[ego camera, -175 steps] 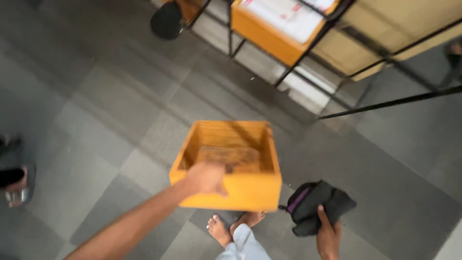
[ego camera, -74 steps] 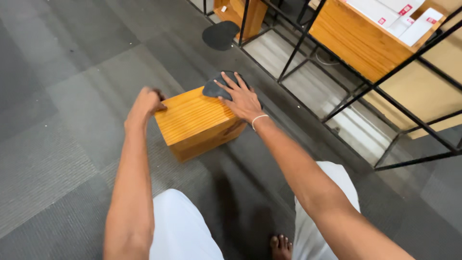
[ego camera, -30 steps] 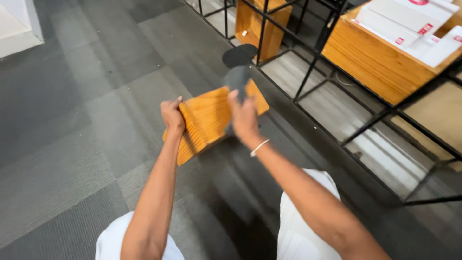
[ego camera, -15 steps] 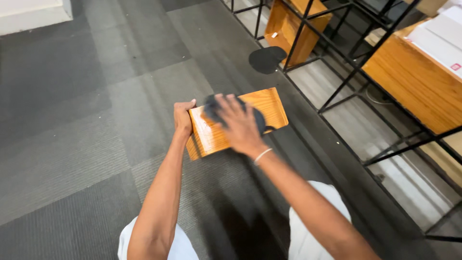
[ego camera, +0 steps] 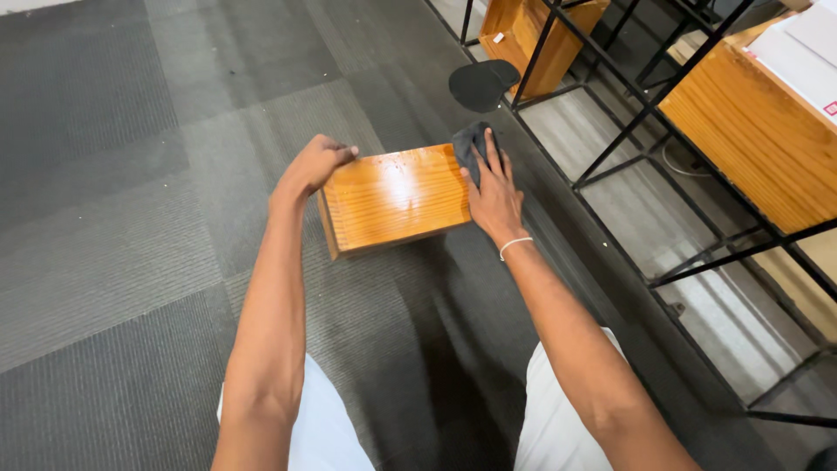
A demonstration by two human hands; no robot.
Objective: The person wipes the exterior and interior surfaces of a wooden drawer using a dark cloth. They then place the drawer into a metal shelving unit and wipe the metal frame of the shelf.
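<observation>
Right hand is now pressing the dark cloth flat-fingered against the far right edge of the wooden box, having swept across from its middle. Left hand is still gripping the left corner. Box is sitting on the grey carpet, its wiped top glistening.

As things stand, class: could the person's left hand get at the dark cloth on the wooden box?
Probably yes. The left hand grips the wooden box at its far left corner; the dark cloth lies under the right hand at the opposite edge. The box's top between them is bare, though the right hand covers part of the cloth.
</observation>
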